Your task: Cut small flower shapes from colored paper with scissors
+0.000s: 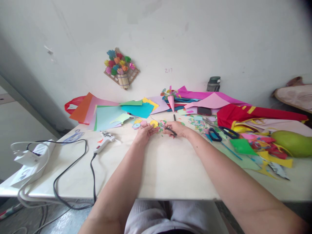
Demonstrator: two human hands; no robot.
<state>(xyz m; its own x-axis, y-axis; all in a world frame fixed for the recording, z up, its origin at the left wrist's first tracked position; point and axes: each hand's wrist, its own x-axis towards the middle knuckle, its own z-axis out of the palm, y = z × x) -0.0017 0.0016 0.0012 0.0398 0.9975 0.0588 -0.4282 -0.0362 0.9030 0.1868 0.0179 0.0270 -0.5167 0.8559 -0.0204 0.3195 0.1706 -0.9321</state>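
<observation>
My left hand [145, 132] pinches a small yellow paper piece [154, 123] at the middle of the table. Close on its right, my right hand [177, 128] is wrapped round a small pair of scissors [171, 131] with dark handles. The blades point left toward the yellow paper; whether they touch it I cannot tell. Small coloured paper cutouts [136, 125] lie beside my left fingers. Tiny paper scraps are scattered around both hands. A black pen [174, 117] rests just behind my right hand.
A white glue gun [104, 143] with a black cord lies left, near a power strip [34, 162]. Coloured paper sheets [137, 110] line the back. Large scissors [220, 132], scraps and a green mango-like object [292, 143] are at right. A pink paper cone [171, 103] stands behind.
</observation>
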